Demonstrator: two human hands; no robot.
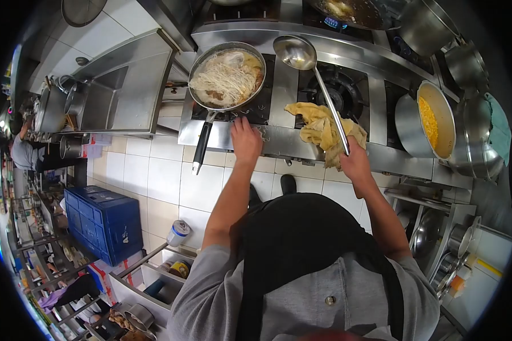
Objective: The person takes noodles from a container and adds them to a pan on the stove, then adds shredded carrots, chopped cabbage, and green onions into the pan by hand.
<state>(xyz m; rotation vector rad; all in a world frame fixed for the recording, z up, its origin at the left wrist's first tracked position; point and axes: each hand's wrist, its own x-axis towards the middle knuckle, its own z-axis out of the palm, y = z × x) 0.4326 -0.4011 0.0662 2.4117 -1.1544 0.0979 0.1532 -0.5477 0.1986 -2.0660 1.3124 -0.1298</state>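
Head view of a stove worked with two bare hands, set well apart. The right hand (356,163), right of centre, is closed around the handle of a steel ladle (322,88), which slants up to its bowl at upper centre. A yellow cloth (324,128) lies beneath that handle, partly over the stove's front edge (beside the right hand). The left hand (246,142), at centre, reaches to the front edge of the stove (283,85), near loose pale strands; whether its fingertips grip any cannot be told. Just above it, in the upper centre-left, a round pan (264,71) contains pale noodle-like strands (227,82) in liquid, its black handle (202,142) pointing down the frame. Upper right of centre is a bare burner (352,99); farther right, a tilted pot (407,128) contains yellow food (428,125). A blue crate (114,219) occupies the lower left; another person (25,152) stands at far left.
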